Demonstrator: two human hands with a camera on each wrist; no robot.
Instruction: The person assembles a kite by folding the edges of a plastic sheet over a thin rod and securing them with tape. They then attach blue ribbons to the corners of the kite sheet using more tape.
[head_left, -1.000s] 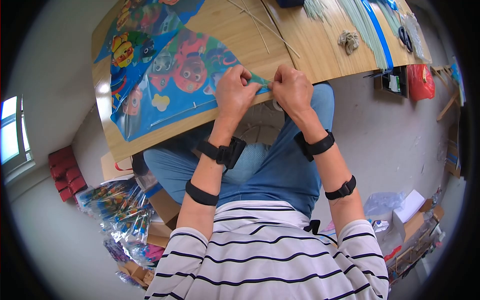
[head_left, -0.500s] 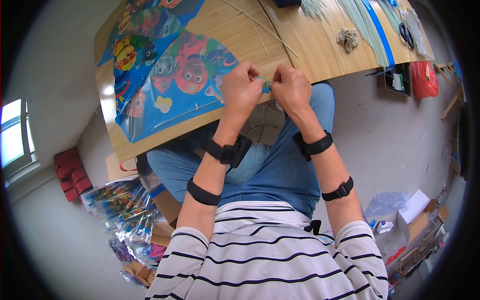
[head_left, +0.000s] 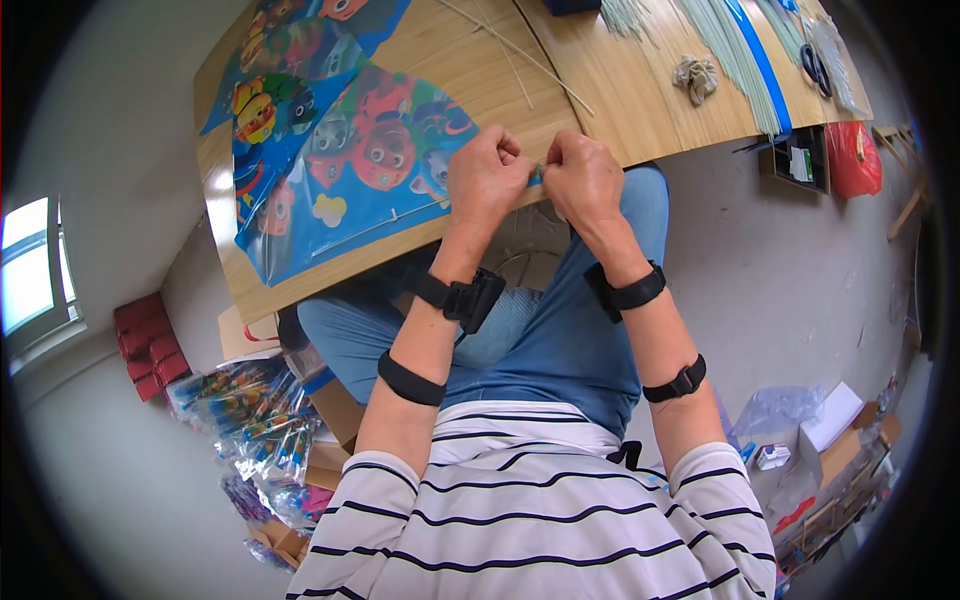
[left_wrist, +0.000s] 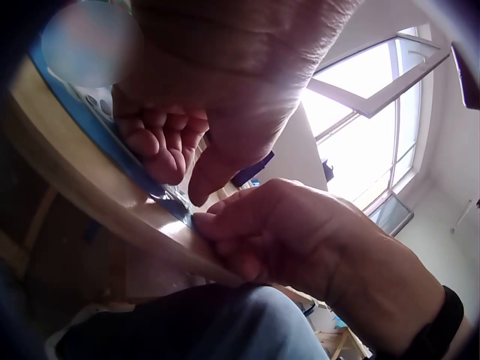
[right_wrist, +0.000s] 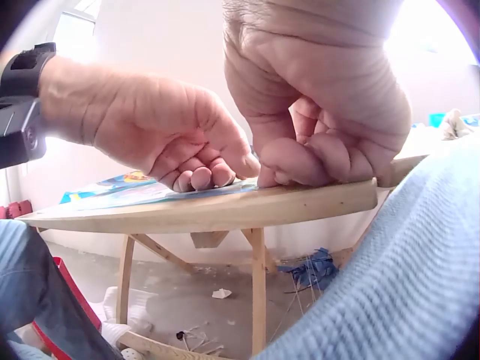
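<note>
A kite of thin blue plastic, printed with cartoon faces, lies on the near part of the wooden table. Along its near edge runs a thin rod with a small white fitting. My left hand pinches the kite's narrow right-hand corner between thumb and fingers. Close beside it, my right hand pinches the very end of that corner, at the table's edge. A short bit of green and blue plastic shows between the two hands; the rest of the corner is hidden under the fingers.
More printed blue plastic lies farther left. Loose thin sticks cross behind the hands. At the right are a crumpled cloth, bundled pale strips and black-handled scissors. The person's knees are at the table edge.
My left hand has slid right along the corner, closer to my right hand, and less plastic shows between them. The right hand stays nearly in place.
</note>
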